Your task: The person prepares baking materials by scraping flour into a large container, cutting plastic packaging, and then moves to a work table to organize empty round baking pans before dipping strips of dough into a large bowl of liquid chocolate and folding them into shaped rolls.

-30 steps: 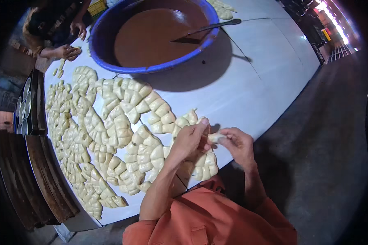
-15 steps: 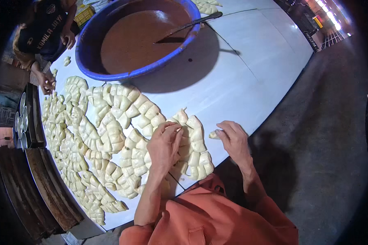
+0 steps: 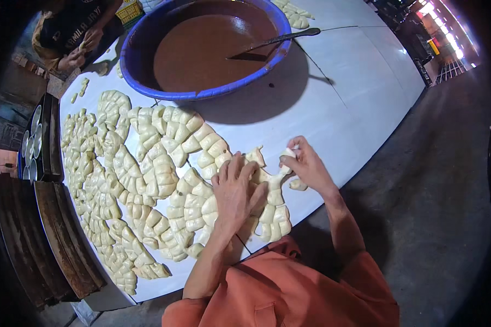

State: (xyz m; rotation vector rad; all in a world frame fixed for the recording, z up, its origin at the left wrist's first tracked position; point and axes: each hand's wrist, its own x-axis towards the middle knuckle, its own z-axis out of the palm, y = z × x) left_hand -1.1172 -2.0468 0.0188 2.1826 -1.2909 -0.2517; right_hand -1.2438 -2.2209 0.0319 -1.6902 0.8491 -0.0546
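Observation:
Rows of pale, glossy dough pieces [image 3: 158,171], stuck together side by side, cover the left and near part of the white table. My left hand [image 3: 233,192] lies over the nearest rows, palm down with its fingers apart. To its right, my right hand [image 3: 312,170] pinches a small dough piece [image 3: 287,156] between thumb and fingers. A stretched neck of dough still joins this piece to the row beside it. Just under my right hand, a loose dough piece [image 3: 298,185] rests on the table.
A large blue basin [image 3: 218,91] of brown paste [image 3: 199,57] stands at the far side, with a dark-handled utensil [image 3: 281,38] leaning on its rim. At the left are dark ridged trays [image 3: 71,240] and round tins [image 3: 36,139]. A co-worker's hands [image 3: 81,52] hold dough at the far left.
My right hand has moved left to the dough row and pulls a piece from it. The loose piece stays behind on the table. My left hand's fingers have spread. The view has shifted slightly.

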